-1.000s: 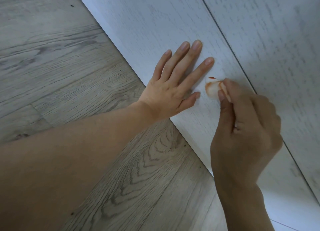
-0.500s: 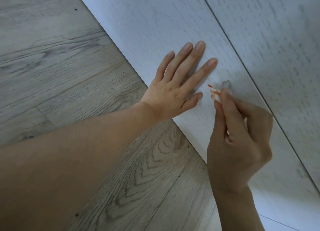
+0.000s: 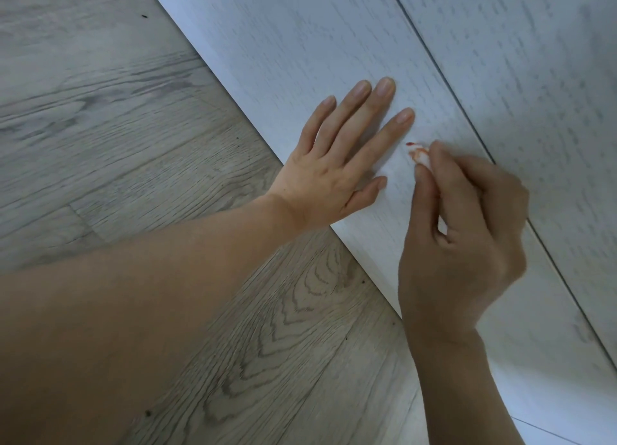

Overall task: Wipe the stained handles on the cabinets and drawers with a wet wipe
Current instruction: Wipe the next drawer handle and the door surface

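Wipe [image 3: 421, 154], soft and stained orange-red, is being pinched at its bunched end by right hand [image 3: 467, 231]; left hand [image 3: 337, 171], beside wipe, is lying flat, fingers straight, on cabinet panel [image 3: 300, 44].

Left hand [image 3: 337, 164] lies flat, fingers straight; right hand [image 3: 464, 231] curled, pinching.

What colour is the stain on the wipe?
Orange-red on the white wipe pinched in the right hand; head view.

Red-stained wet wipe [image 3: 421, 154] against white panel [image 3: 334, 44]
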{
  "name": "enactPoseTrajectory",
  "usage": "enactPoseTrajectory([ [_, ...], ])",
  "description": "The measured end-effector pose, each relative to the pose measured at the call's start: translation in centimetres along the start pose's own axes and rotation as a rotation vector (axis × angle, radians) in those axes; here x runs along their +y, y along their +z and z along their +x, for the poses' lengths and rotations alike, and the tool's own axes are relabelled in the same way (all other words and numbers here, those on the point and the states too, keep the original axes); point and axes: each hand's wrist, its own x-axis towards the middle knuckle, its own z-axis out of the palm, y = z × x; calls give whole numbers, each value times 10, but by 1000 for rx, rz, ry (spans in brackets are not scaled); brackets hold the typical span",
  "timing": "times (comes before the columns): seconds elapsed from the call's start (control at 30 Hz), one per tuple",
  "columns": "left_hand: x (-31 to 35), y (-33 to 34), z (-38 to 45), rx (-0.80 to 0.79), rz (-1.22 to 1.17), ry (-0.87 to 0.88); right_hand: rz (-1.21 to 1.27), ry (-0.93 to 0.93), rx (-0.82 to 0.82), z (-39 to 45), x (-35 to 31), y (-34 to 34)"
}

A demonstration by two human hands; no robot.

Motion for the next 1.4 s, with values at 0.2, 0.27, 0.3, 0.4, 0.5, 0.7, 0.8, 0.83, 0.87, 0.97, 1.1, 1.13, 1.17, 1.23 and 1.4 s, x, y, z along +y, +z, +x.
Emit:
enactPoseTrajectory([
  [0.2,-3,1,-2,1,17,-34,-37,-76,-41,-5,6,-6],
  [0.27,-2,1,-2,-1,11,-38,-67,-90,-21,-8,9,-10],
  [0.3,-1,1,-2,-4,8,-39,-99,-91,-1,-10,10,-12],
  [0.4,1,-1,-2,-9,-4,-48,-231,-77,54,-20,17,-20],
  [0.5,5,-2,-2,-3,-14,-65,-301,-80,78,-29,23,-29],
  [0.7,11,-7,-1,-19,-37,-104,-335,1,83,-48,32,-45],
  [0.8,11,-10,0,-28,-47,-117,-251,55,59,-56,35,-53],
  [0.83,12,-11,0,-36,-54,-122,-208,89,46,-57,35,-55],
  [0.87,13,-11,0,-45,-57,-128,-172,139,39,-59,34,-58],
  [0.97,15,-14,0,-75,-53,-141,-72,360,67,-62,28,-61],
  [1.1,16,-19,0,-119,-42,-152,28,513,69,-58,16,-57],
  [1.13,16,-20,0,-126,-34,-150,27,514,71,-57,13,-56],
  [1.17,15,-22,0,-133,-27,-148,26,510,76,-55,11,-56],
  [1.23,14,-25,0,-154,-20,-142,22,455,73,-51,6,-56],
  [1.4,5,-39,1,-207,37,-98,73,254,20,-22,-8,-43],
])
